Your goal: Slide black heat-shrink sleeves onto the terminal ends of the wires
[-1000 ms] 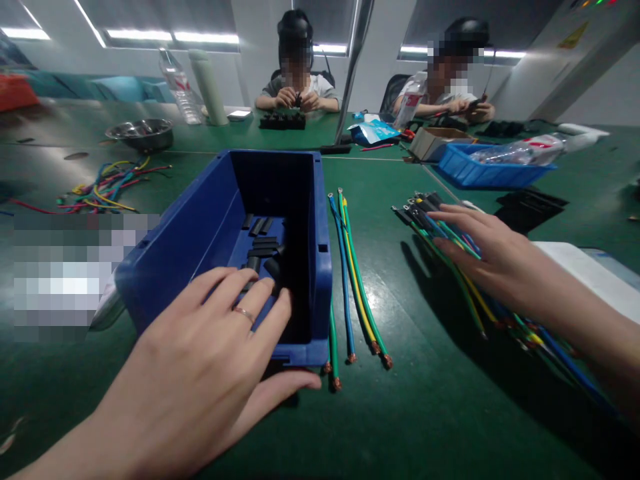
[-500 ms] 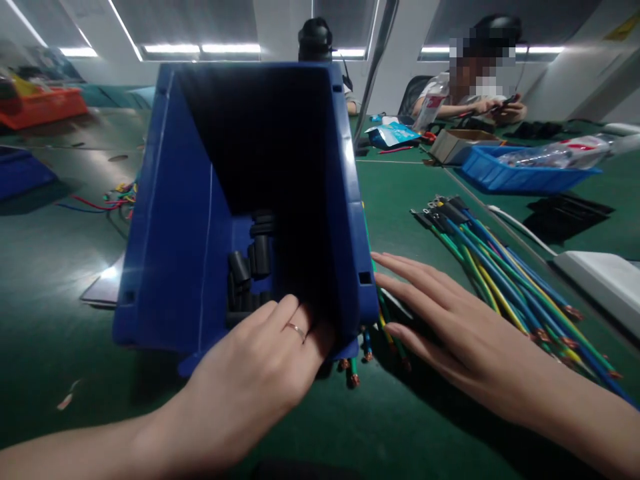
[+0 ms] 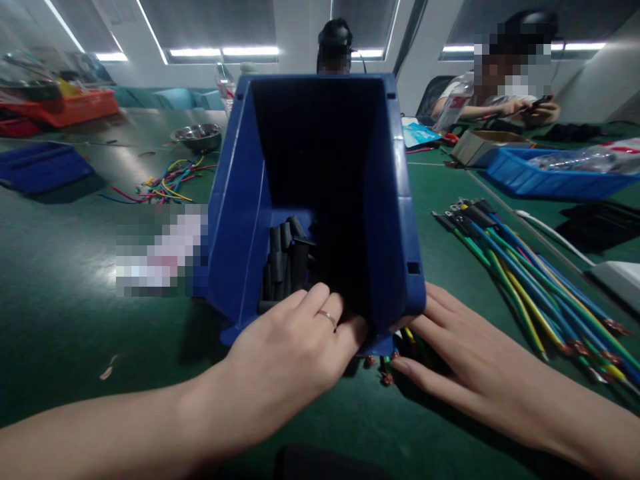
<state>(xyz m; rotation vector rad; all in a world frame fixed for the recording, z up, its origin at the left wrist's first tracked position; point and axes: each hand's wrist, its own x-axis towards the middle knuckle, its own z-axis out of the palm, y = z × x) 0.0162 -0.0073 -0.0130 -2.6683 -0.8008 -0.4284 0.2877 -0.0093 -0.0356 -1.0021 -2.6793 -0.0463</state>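
A deep blue plastic bin (image 3: 235, 220) stands in front of me, its open side facing me. Short black tubes (image 3: 277, 260) lie in a pile on its floor. My left hand (image 3: 300, 340), with a ring on one finger, is closed over the bin's front lip; its fingertips are hidden. Along the bin's lower right side lies my right hand (image 3: 465, 347), its fingers stretched out and partly behind the bin's corner. Its thumb is close to copper wire ends (image 3: 387, 379) that stick out beneath the bin.
To the right lies a bundle of green, yellow and blue cables (image 3: 530, 280), beside a light blue tray (image 3: 555, 177) of plastic bottles. Thin coloured wires (image 3: 170, 183), a metal bowl (image 3: 197, 137) and another blue bin (image 3: 45, 167) are on the left. A person (image 3: 520, 100) sits across the table.
The bin has shifted right and slightly away, with my left hand on its lip. My right hand's fingers have slipped partly behind its corner. The view has swung left, showing the bowl.
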